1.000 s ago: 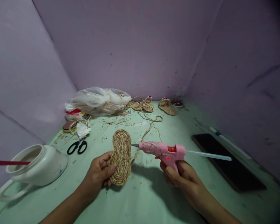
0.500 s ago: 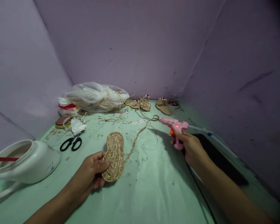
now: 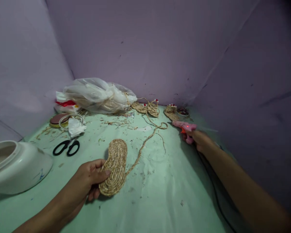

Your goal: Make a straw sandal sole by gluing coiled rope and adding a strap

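Observation:
Between the thumb and fingers of my left hand (image 3: 92, 178) is a sole of coiled straw cord (image 3: 116, 163), held upright just over the table. From its right edge a loose tail of twisted cord (image 3: 145, 142) runs back across the surface and ends in a loop. Farther back on the right, my right hand (image 3: 200, 139) grips a pink hot glue gun (image 3: 185, 125) by its handle. Its red light is lit and the nozzle points left, close to the cord's loop. A black cable (image 3: 212, 181) trails below my right forearm.
Small straw sandals with red beads (image 3: 151, 108) and another sandal (image 3: 171, 112) lie by the back wall, near a dish (image 3: 183, 112). At the left are a clear plastic bag (image 3: 99, 95), black-handled scissors (image 3: 66, 148), a round tin (image 3: 59, 119) and a white pot (image 3: 26, 166).
My right hand has carried the glue gun back and slightly right, away from the cord's loop. The sole in my left hand has shifted slightly left and nearer. The view has turned a little.

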Available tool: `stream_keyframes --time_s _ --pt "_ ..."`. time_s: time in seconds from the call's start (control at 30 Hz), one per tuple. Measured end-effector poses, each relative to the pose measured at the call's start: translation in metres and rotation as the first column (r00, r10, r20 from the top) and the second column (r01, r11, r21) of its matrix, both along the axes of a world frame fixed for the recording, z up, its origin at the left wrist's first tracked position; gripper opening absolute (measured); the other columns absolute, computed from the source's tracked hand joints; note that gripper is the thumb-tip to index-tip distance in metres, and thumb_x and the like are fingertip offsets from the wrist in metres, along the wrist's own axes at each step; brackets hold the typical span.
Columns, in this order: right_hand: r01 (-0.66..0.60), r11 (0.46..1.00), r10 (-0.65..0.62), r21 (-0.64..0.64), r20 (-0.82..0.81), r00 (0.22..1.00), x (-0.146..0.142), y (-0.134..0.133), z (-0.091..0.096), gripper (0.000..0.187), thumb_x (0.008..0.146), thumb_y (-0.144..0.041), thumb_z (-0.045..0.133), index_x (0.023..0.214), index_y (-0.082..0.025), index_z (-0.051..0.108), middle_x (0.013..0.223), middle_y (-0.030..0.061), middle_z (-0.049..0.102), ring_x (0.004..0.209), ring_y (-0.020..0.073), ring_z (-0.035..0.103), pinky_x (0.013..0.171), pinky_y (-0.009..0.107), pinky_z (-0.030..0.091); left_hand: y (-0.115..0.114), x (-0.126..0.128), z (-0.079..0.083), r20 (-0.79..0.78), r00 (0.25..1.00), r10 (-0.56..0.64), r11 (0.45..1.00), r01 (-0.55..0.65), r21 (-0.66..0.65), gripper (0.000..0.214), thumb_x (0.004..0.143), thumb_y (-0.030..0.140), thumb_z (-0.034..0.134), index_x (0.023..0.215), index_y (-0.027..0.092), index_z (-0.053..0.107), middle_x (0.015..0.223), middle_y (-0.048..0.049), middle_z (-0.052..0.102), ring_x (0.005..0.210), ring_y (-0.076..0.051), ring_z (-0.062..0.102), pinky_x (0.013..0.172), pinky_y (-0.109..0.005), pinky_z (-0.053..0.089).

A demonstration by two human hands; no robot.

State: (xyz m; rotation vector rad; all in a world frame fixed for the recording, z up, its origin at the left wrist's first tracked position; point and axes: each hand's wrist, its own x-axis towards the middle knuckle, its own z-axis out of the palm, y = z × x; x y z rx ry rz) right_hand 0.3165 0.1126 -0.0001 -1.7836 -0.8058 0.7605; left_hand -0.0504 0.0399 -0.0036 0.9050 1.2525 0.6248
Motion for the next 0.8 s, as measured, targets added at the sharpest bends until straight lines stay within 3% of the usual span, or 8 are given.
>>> stream_keyframes --time_s 0.13,0.2,0.23,0.3,0.37,0.6,0.73,0.8 --pt "-0.040 0.998 0.048 -0.046 0.205 0.977 -0.028 -0.013 0.016 0.014 0.060 -0.011 0.068 0.053 -0.019 0.059 0.052 0.0015 0.056 0.067 0.0206 0.060 0.054 0.026 0.040 -0.001 0.000 0.002 0.012 1.000 -0.007 1.000 0.007 0.000 0.033 0.063 0.035 0.072 0.082 0.014 0.057 0.051 0.0045 0.052 0.034 -0.003 0.038 0.032 -0.013 0.023" --pt "-0.254 0.964 0.193 0.080 0.450 0.872 -0.058 -0.030 0.020 0.009 0.065 -0.014 0.067 0.072 -0.020 0.068 0.077 0.0049 0.068 0.087 0.0228 0.061 0.073 0.031 0.044 -0.001 0.000 0.002 0.009 1.000 -0.017 1.000 0.017 0.007 0.034 0.064 0.037 0.071 0.083 0.013 0.057 0.052 0.0040 0.053 0.035 -0.003 0.039 0.033 -0.013 0.025" --pt "-0.454 0.880 0.307 0.138 0.564 0.767 -0.075 -0.039 0.020 0.009 0.070 -0.018 0.064 0.078 -0.019 0.069 0.085 0.0065 0.069 0.089 0.0225 0.061 0.080 0.034 0.044 -0.001 0.000 0.002 0.001 1.000 -0.022 1.000 0.022 0.008 0.035 0.063 0.038 0.071 0.083 0.013 0.057 0.052 0.0039 0.053 0.034 -0.003 0.039 0.033 -0.013 0.025" --pt "-0.823 0.566 0.615 0.054 0.636 0.465 -0.108 -0.054 0.015 0.017 0.084 -0.023 0.053 0.086 -0.020 0.068 0.093 0.0068 0.070 0.091 0.0204 0.062 0.084 0.036 0.045 0.001 0.000 0.003 -0.029 0.999 -0.035 0.999 0.036 0.006 0.037 0.062 0.039 0.071 0.083 0.013 0.057 0.051 0.0042 0.053 0.033 -0.002 0.038 0.032 -0.013 0.024" --pt "-0.894 0.447 0.646 -0.033 0.703 0.297 -0.131 -0.063 0.006 0.023 0.089 -0.019 0.045 0.092 -0.019 0.067 0.095 0.0075 0.070 0.097 0.0214 0.059 0.090 0.041 0.042 0.004 -0.001 0.004 -0.068 0.995 -0.068 0.998 0.069 0.007 0.039 0.059 0.040 0.072 0.082 0.013 0.057 0.047 0.0053 0.050 0.031 -0.003 0.035 0.031 -0.014 0.022" --pt "-0.893 0.368 0.591 -0.258 0.807 0.010 -0.144 -0.070 -0.012 0.015 0.088 -0.019 0.052 0.093 -0.022 0.066 0.080 0.0017 0.064 0.083 0.0181 0.058 0.102 0.053 0.024 0.012 -0.011 0.010 -0.446 0.860 -0.250 0.929 0.343 0.141 0.027 0.065 0.037 0.065 0.079 0.014 0.065 0.051 0.0024 0.052 0.043 -0.009 0.043 0.041 -0.022 0.029" --pt "-0.886 0.329 0.666 -0.327 0.745 -0.027 -0.145 -0.085 -0.008 0.019 0.088 -0.015 0.046 0.079 -0.018 0.062 0.075 0.0050 0.060 0.072 0.0182 0.054 0.073 0.037 0.044 0.004 -0.012 0.011 -0.807 0.591 0.000 0.781 0.504 0.368 0.034 0.072 0.028 0.061 0.105 0.022 0.065 0.086 -0.0033 0.063 0.072 -0.018 0.056 0.062 -0.029 0.039" --pt "-0.881 0.338 0.710 -0.332 0.704 0.006 -0.147 -0.094 -0.008 0.019 0.087 -0.011 0.043 0.079 -0.016 0.060 0.081 0.0076 0.060 0.074 0.0189 0.054 0.064 0.032 0.045 -0.001 -0.010 0.010 -0.809 0.587 0.022 0.717 0.554 0.422 0.037 0.075 0.023 0.057 0.112 0.025 0.062 0.099 -0.0046 0.062 0.081 -0.019 0.057 0.070 -0.032 0.042"
